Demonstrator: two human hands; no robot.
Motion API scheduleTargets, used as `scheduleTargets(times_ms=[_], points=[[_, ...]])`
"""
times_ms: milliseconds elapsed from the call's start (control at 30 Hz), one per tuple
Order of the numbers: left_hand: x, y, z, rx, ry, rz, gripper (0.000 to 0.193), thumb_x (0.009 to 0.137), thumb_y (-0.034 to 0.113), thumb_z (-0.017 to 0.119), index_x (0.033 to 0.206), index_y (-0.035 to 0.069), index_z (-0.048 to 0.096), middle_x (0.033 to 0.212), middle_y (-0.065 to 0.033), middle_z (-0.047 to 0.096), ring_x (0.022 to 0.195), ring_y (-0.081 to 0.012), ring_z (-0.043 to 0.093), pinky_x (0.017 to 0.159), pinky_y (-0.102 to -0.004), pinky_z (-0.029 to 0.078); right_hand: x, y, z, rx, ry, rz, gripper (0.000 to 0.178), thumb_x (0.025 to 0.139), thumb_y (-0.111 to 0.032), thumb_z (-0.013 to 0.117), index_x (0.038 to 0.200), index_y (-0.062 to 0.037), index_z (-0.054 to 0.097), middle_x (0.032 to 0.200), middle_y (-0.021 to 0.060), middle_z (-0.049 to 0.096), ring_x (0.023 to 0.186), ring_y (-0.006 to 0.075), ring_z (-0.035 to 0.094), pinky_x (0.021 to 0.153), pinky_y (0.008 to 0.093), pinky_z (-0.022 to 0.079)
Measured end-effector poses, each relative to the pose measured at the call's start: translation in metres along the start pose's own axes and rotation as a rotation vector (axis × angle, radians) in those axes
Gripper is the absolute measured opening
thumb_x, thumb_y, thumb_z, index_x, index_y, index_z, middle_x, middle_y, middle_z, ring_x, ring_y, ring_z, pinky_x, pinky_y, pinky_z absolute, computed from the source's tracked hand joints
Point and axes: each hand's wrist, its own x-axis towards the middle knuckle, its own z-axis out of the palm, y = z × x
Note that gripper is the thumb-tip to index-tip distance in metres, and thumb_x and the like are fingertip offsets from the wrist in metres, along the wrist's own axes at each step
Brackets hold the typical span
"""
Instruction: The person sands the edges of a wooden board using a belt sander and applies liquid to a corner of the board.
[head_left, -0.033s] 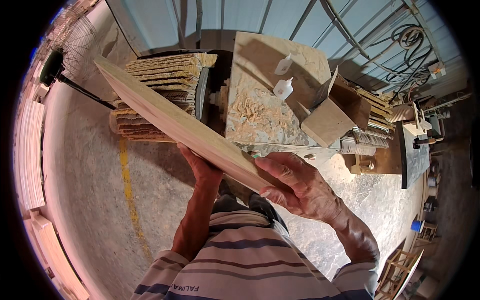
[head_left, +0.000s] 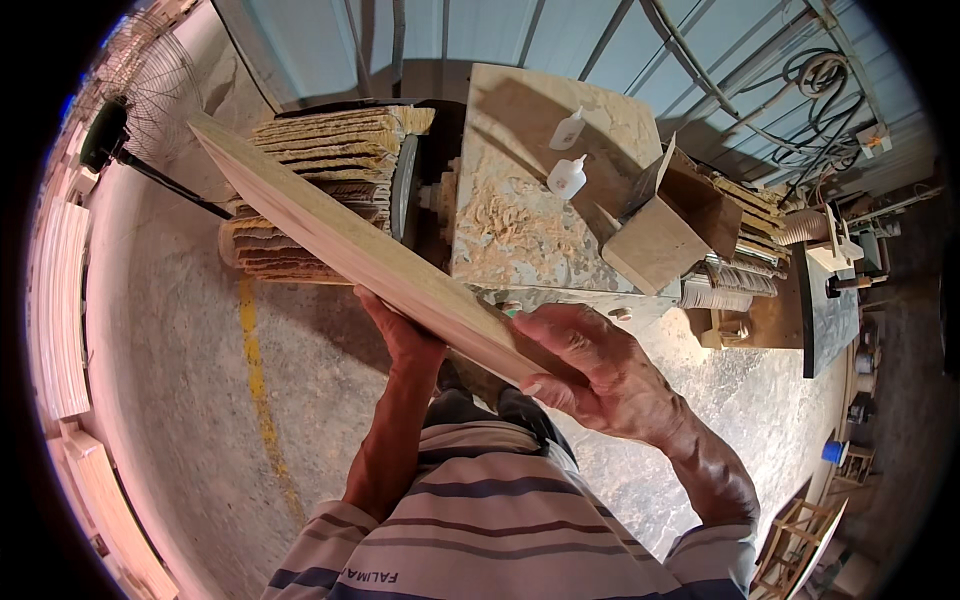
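Note:
A long, pale wooden board (head_left: pixel 340 245) slants from the far left down to the middle, held up off the floor in front of my body. My left hand (head_left: pixel 405 335) supports it from below along its near side; most of those fingers are hidden behind the wood. Around the near right end, my right hand (head_left: pixel 600 375) has its thumb on the near side and its fingers over the far side. Just beyond the board is the sanding machine's flap wheel (head_left: pixel 325 150), with rows of worn, yellowish abrasive strips.
Wood shavings lie on the machine's top (head_left: pixel 630 110), beside two white squeeze bottles (head_left: pixel 567 177) and an open cardboard box (head_left: pixel 655 245). More abrasive strips and a hose (head_left: pixel 800 226) are at right. A fan (head_left: pixel 105 135) stands far left, near stacked boards (head_left: pixel 62 310).

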Motion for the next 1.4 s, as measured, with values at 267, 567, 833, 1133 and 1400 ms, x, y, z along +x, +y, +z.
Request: scheduleTargets(times_ms=[267, 567, 833, 1133, 1400], points=[[0.005, 0.001, -0.007, 0.009, -0.033, 0.051, 0.078, 0.08, 0.074, 0.036, 0.132, 0.016, 0.037, 0.125, -0.0035, 0.046, 0.113, -0.0224, 0.045, 0.097, -0.037, 0.038, -0.006, 0.001, -0.009, 0.153, 0.06, 0.151, 0.048, 0.082, -0.026, 0.067, 0.122, -0.004, 0.05, 0.108, 0.015, 0.056, 0.091, 0.0258, 0.06, 0.077, 0.0337, 0.05], [-0.002, 0.008, -0.005, -0.01, 0.053, 0.02, 0.08, 0.08, 0.074, 0.036, 0.136, 0.017, 0.034, 0.131, -0.0032, 0.043, 0.117, -0.0227, 0.043, 0.099, -0.0371, 0.037, -0.007, 0.089, -0.023, 0.34, 0.439, 0.661, 0.034, 0.086, -0.027, 0.06, 0.107, -0.0005, 0.058, 0.079, 0.0027, 0.06, 0.07, 0.0086, 0.052, 0.062, 0.0231, 0.044], [0.005, 0.011, -0.024, 0.025, 0.054, 0.109, 0.08, 0.078, 0.076, 0.037, 0.136, 0.021, 0.036, 0.135, 0.0018, 0.041, 0.121, -0.0206, 0.04, 0.102, -0.0368, 0.033, 0.033, 0.174, 0.0, 0.16, 0.541, 0.574, 0.044, 0.078, -0.026, 0.067, 0.111, -0.0011, 0.052, 0.087, 0.0068, 0.058, 0.071, 0.014, 0.055, 0.064, 0.0294, 0.046], [0.005, 0.023, -0.042, -0.007, 0.12, 0.159, 0.059, 0.083, 0.07, 0.036, 0.117, 0.023, 0.047, 0.106, 0.0048, 0.051, 0.102, -0.0141, 0.048, 0.09, -0.0329, 0.04, 0.084, 0.239, 0.024, -0.209, 0.625, 0.567, 0.046, 0.069, -0.03, 0.07, 0.104, -0.0046, 0.057, 0.088, 0.0133, 0.06, 0.081, 0.0281, 0.06, 0.073, 0.0393, 0.046], [-0.003, 0.032, -0.029, -0.053, 0.126, 0.147, 0.077, 0.079, 0.074, 0.038, 0.135, 0.021, 0.036, 0.134, 0.0016, 0.04, 0.121, -0.0197, 0.039, 0.102, -0.0367, 0.032, 0.092, 0.23, 0.018, -0.067, 0.562, 0.653, 0.039, 0.073, -0.031, 0.066, 0.094, 0.0005, 0.058, 0.079, 0.0143, 0.061, 0.072, 0.0234, 0.058, 0.068, 0.0344, 0.046]])
